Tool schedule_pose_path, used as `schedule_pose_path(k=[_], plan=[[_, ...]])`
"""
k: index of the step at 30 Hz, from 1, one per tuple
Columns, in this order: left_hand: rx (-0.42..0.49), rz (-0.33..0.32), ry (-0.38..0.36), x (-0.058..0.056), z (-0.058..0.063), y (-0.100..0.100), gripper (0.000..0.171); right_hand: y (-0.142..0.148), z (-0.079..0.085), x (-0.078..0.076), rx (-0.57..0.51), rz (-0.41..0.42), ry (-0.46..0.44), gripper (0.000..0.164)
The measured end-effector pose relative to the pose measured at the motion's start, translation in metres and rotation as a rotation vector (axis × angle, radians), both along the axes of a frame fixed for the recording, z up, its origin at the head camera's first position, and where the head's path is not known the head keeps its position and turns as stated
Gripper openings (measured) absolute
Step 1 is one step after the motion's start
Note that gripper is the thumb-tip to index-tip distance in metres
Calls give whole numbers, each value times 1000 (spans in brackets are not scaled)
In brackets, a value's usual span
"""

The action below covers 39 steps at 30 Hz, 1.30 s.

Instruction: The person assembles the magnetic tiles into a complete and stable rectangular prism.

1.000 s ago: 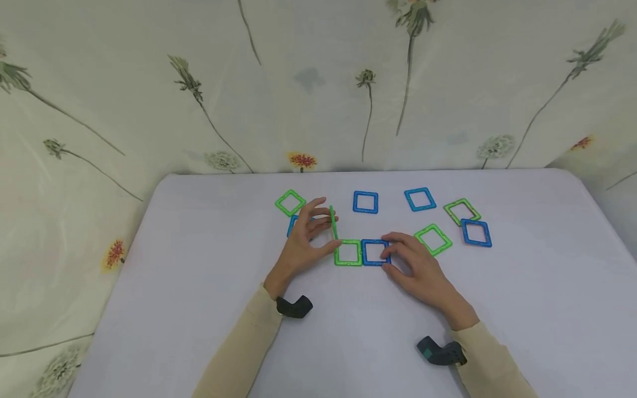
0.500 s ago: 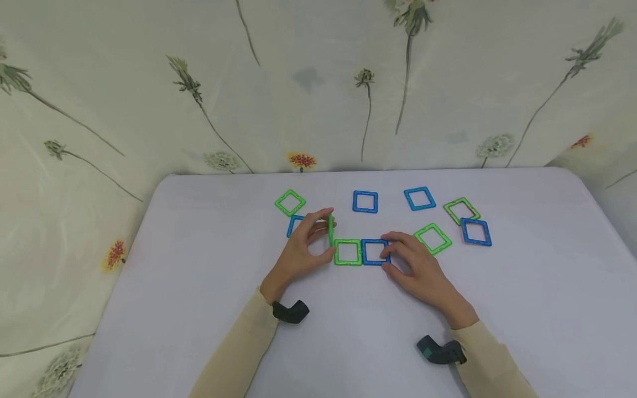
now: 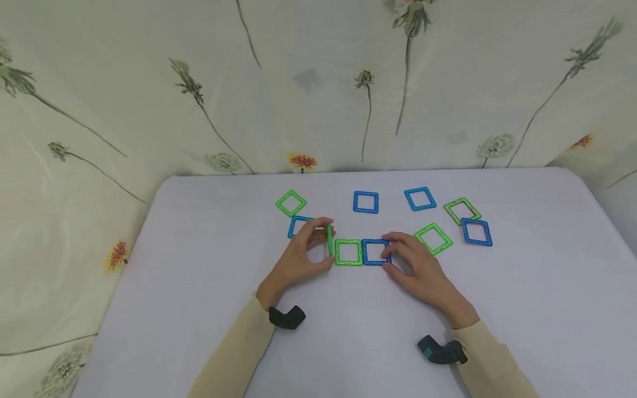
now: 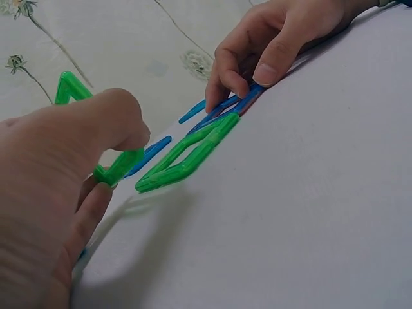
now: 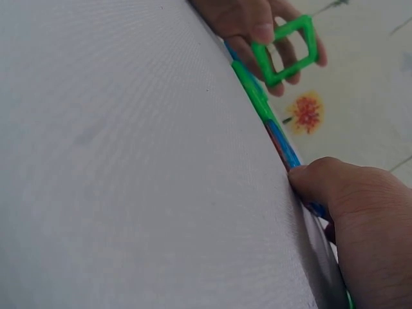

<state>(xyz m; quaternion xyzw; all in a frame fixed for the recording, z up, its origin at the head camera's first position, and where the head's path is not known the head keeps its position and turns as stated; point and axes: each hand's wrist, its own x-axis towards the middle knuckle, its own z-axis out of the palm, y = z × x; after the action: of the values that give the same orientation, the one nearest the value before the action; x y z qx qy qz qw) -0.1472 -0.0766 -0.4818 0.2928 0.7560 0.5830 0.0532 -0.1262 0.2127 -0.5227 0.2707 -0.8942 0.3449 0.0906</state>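
Note:
My left hand [image 3: 298, 260] pinches a green square magnetic tile frame [image 3: 330, 241] between thumb and fingers, holding it on edge. It stands just left of a flat green tile frame [image 3: 349, 263]; the left wrist view shows the held tile [image 4: 121, 168] raised above the table, apart from the flat one [image 4: 183, 170]. A dark blue tile frame [image 3: 373, 263] lies flat against the right side of the flat green one. Its right edge is gripped by the thumb and fingers of my right hand [image 3: 420, 271]. In the right wrist view that hand hides part of the blue tile.
Behind my left hand lie a green frame [image 3: 285, 194] and a partly hidden blue frame [image 3: 291, 226]. Farther back are two blue frames [image 3: 365, 211]. Green frames [image 3: 440, 249] and a dark blue one [image 3: 478, 243] lie on the right of the white-covered table [image 3: 348, 342]. A floral backdrop [image 3: 318, 110] rises behind.
My left hand has drawn the upright green tile toward me and slightly left, from the flat green tile's far left corner to beside its left edge. The right hand and flat tiles stay put.

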Motion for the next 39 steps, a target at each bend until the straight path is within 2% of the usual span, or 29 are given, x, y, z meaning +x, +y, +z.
schedule_pose_path(k=[6,11,14,32,39], plan=[[-15,-11,36,0,-8,1,71,2,-1,0,10,-12,-30,22],[-55,11,36,-7,-29,1,73,2,0,1,25,-22,-53,20],[-65,3,49,-11,-37,0,74,1,1,0,28,-24,-36,21],[-92,-14,46,-8,-32,-1,76,1,0,0,21,-14,-27,21],[-114,-11,36,-9,-34,1,77,0,1,1,25,-18,-26,22]])
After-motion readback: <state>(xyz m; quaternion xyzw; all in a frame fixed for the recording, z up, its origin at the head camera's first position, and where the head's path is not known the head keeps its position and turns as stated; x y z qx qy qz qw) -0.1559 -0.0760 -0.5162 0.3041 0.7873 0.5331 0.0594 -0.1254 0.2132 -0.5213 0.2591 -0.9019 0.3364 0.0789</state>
